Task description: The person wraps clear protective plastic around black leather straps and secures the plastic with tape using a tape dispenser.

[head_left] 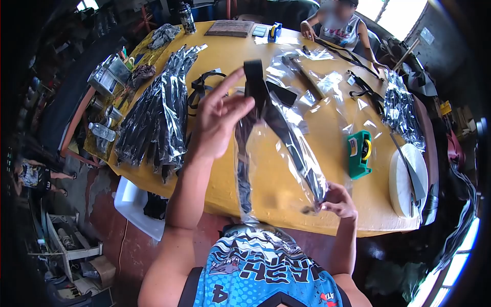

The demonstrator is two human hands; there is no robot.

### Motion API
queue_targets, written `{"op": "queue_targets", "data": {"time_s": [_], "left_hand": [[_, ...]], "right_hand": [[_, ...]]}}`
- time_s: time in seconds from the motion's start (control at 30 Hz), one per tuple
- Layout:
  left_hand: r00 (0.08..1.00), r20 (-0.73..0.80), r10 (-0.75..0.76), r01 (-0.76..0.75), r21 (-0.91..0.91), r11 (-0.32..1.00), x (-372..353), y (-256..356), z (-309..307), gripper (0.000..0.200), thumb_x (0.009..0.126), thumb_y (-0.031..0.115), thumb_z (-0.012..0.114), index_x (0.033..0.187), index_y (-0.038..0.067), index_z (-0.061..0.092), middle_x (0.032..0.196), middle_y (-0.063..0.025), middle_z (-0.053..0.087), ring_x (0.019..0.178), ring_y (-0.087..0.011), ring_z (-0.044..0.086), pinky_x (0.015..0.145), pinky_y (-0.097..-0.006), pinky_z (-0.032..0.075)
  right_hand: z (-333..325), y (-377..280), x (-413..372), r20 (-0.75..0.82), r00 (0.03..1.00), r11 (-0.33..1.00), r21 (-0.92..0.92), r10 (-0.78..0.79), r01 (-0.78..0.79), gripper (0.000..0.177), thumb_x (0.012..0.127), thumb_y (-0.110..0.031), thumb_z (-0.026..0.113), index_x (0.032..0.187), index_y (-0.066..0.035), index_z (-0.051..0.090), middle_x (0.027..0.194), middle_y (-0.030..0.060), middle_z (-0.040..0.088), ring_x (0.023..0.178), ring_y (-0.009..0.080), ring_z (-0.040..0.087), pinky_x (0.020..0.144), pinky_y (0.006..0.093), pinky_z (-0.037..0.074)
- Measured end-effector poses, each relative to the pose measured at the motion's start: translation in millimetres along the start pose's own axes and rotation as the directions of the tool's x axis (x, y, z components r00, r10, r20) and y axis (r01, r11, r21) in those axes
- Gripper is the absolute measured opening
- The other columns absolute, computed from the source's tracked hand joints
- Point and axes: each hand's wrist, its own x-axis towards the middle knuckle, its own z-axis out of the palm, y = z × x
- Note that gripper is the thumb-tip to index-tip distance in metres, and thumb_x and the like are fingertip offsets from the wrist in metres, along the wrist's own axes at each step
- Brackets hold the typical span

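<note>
Taking the table as a dial, its smooth yellow cover (373,212) spreads beneath everything. A glossy, crinkled heap of plastic-wrapped black straps (158,112) fans out at 9 o'clock. Just above the dial's centre, reaching toward 5, hangs the limp clear plastic bag (279,169), around a matte black webbing strap (255,84) folded like an inverted V. The left hand (217,120) spreads thumb and forefinger at its fold; whether they grip, I cannot tell. The right hand (338,200) pinches the bag's lower corner. Bagging or straightening seems in hand; next probably calls for aligning both lengths. Toward 4 stands a boxy green tape dispenser (359,155).
</note>
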Motion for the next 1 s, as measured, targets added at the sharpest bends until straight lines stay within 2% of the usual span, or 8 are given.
{"op": "queue_targets", "data": {"time_s": [0.33,0.4,0.47,0.53,0.6,0.73,0.9,1.0], "left_hand": [[0.752,-0.354,-0.556,0.65,0.259,0.714,89,-318,-142,0.048,0.078,0.008,0.065,0.123,0.002,0.049,0.086,-0.0104,0.067,0.082,-0.0182,0.063,0.072,-0.029,0.05],[0.835,-0.455,-0.31,0.539,0.559,0.63,75,-376,-170,0.049,0.078,0.016,0.066,0.121,0.002,0.05,0.086,-0.0104,0.068,0.084,-0.0213,0.064,0.076,-0.0316,0.049],[0.804,-0.499,-0.323,0.568,0.486,0.664,55,-334,-148,0.047,0.079,0.024,0.066,0.118,0.001,0.052,0.096,-0.0135,0.066,0.089,-0.0228,0.064,0.08,-0.0333,0.048],[0.875,-0.483,0.03,0.349,0.672,0.654,38,-310,-150,0.049,0.079,0.03,0.066,0.115,0.0,0.053,0.105,-0.0161,0.063,0.096,-0.0251,0.061,0.082,-0.0338,0.047],[0.878,-0.468,0.105,0.4,0.835,0.379,-14,-265,-141,0.053,0.078,0.037,0.065,0.114,0.001,0.052,0.11,-0.0177,0.057,0.103,-0.0332,0.055,0.086,-0.0403,0.044],[0.779,-0.53,-0.334,0.571,0.821,0.029,-145,-223,-119,0.052,0.074,0.037,0.067,0.111,0.004,0.051,0.113,-0.0178,0.052,0.101,-0.0361,0.053,0.084,-0.0437,0.044],[0.81,-0.324,-0.489,0.586,0.433,0.685,-179,-255,-163,0.014,0.084,0.006,0.054,0.096,0.0,0.059,0.083,-0.0042,0.062,0.073,-0.0141,0.057,0.068,-0.0257,0.046],[0.467,-0.211,-0.859,0.879,0.222,0.423,-156,-190,-180,0.02,0.086,0.007,0.048,0.101,0.001,0.06,0.086,-0.0029,0.062,0.074,-0.0091,0.058,0.067,-0.0253,0.047]], "right_hand": [[-104,98,53,-0.476,0.764,0.782,-0.22,0.436,-0.583,0.034,0.082,-0.011,0.064,0.111,0.003,0.053,0.082,0.01,0.063,0.066,0.0137,0.06,0.06,0.0251,0.05],[-101,101,58,-0.503,0.726,0.728,-0.246,0.468,-0.64,0.029,0.082,-0.008,0.063,0.107,0.004,0.056,0.084,0.0112,0.063,0.067,0.0154,0.061,0.062,0.0263,0.05],[-104,109,56,-0.51,0.736,0.71,-0.299,0.446,-0.638,0.03,0.082,-0.008,0.064,0.108,0.005,0.056,0.085,0.0114,0.063,0.068,0.0153,0.061,0.063,0.0265,0.05],[-113,121,52,-0.489,0.735,0.726,-0.259,0.47,-0.637,0.031,0.081,-0.009,0.065,0.107,0.005,0.056,0.084,0.0113,0.064,0.068,0.0148,0.061,0.063,0.0262,0.049],[-121,130,49,-0.475,0.737,0.745,-0.223,0.481,-0.629,0.031,0.08,-0.009,0.066,0.106,0.005,0.057,0.084,0.0112,0.065,0.069,0.0142,0.061,0.062,0.026,0.049],[-124,146,44,-0.468,0.786,0.78,-0.274,0.403,-0.563,0.029,0.078,-0.008,0.067,0.103,0.005,0.058,0.082,0.0092,0.065,0.071,0.0131,0.06,0.063,0.0253,0.048],[-101,121,49,-0.528,0.749,0.795,-0.206,0.401,-0.571,0.025,0.08,-0.006,0.064,0.101,0.005,0.057,0.081,0.0104,0.064,0.069,0.0136,0.06,0.061,0.0244,0.048],[-102,117,45,-0.541,0.728,0.767,-0.217,0.421,-0.604,0.025,0.08,-0.007,0.064,0.102,0.005,0.057,0.08,0.0113,0.065,0.068,0.0147,0.06,0.061,0.0251,0.048]]}}
